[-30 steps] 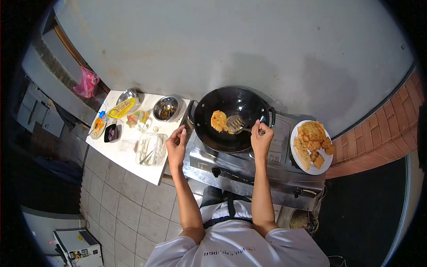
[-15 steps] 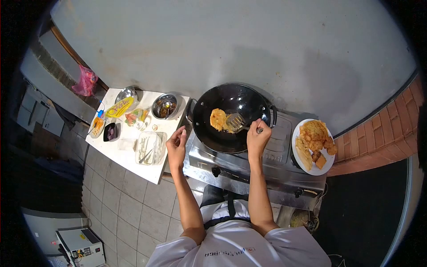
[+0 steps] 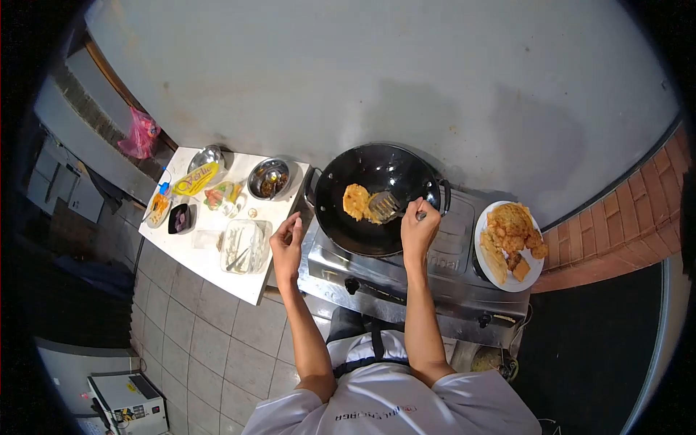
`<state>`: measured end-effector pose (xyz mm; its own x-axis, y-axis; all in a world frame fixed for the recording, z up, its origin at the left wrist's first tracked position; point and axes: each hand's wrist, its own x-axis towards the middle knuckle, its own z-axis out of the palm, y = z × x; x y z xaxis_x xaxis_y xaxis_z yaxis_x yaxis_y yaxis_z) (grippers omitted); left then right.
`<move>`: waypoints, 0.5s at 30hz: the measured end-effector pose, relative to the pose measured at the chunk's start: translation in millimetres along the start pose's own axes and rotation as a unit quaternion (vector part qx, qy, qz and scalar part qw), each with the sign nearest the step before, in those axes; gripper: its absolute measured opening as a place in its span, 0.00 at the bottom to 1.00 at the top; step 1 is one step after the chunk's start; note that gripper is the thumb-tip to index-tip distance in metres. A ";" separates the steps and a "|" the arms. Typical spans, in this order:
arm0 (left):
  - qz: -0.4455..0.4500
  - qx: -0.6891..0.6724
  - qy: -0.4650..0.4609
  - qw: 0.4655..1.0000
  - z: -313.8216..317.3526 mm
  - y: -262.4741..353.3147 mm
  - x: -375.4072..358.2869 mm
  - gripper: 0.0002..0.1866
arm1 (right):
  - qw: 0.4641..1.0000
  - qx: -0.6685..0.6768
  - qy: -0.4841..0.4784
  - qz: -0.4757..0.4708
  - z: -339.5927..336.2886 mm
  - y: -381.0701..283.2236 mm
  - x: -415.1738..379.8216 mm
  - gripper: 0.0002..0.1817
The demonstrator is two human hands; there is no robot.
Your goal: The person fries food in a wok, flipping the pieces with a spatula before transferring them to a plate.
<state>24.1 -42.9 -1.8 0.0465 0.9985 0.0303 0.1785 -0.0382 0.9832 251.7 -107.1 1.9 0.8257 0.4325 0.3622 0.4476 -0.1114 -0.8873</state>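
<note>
My right hand (image 3: 420, 230) grips the handle of a slotted metal spatula (image 3: 384, 206), its head low inside a black wok (image 3: 377, 243). Touching or just beside the spatula head is a golden fried fritter (image 3: 356, 201) on the wok's inner bottom. The spatula partly covers another bit of the fried food. My left hand (image 3: 287, 245) hovers left of the wok, fingers loosely bent and apart from the thumb, with nothing visible in it. The wok sits on a steel gas stove (image 3: 442, 283).
At right, a white plate (image 3: 538, 274) holds fried pieces. The white table (image 3: 250, 288) at left carries metal bowls (image 3: 269, 179), a clear plastic container (image 3: 246, 246), a yellow packet (image 3: 196, 179) and a small black bowl (image 3: 181, 218). A grey wall (image 3: 435, 72) stands behind the stove.
The whole scene sits slightly lower in the picture, as the camera has shifted a little. Against the wok, the spatula, the fritter and both hands look almost unmoved.
</note>
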 end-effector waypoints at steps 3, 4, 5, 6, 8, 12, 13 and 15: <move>0.008 0.012 0.002 1.000 -1.6 2.3 -1.1 0.16 | 1.000 -0.009 -0.011 0.006 2.6 -4.4 1.9 0.15; 0.009 0.011 0.002 1.000 -1.6 1.7 -1.4 0.16 | 1.000 -0.014 -0.018 0.012 2.8 -5.1 2.1 0.15; 0.026 0.009 0.006 1.000 -1.3 0.4 -0.8 0.17 | 1.000 -0.013 -0.018 0.010 3.2 -5.8 3.0 0.15; 0.042 0.007 0.009 0.999 -1.7 -0.2 -0.4 0.17 | 1.000 -0.011 -0.022 0.009 3.3 -6.2 4.2 0.15; 0.040 0.012 0.008 0.999 -4.6 0.0 -0.4 0.17 | 1.000 -0.007 -0.027 0.007 4.6 -6.7 7.2 0.15; 0.032 0.041 0.006 0.999 -10.4 6.9 -2.8 0.17 | 0.999 -0.019 -0.027 -0.005 7.5 -3.2 15.6 0.14; 0.033 0.042 0.008 0.999 -11.1 6.8 -2.3 0.17 | 0.999 -0.026 -0.032 -0.001 8.0 -4.3 17.1 0.14; 0.072 0.028 0.031 0.997 -11.8 6.0 -1.1 0.16 | 0.999 -0.034 -0.037 -0.012 8.3 -7.4 18.5 0.15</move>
<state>13.5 -43.8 6.2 0.0151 0.9828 0.1840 0.2283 -0.1826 0.9563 260.8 -90.8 12.8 0.7877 0.5013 0.3582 0.4912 -0.1599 -0.8562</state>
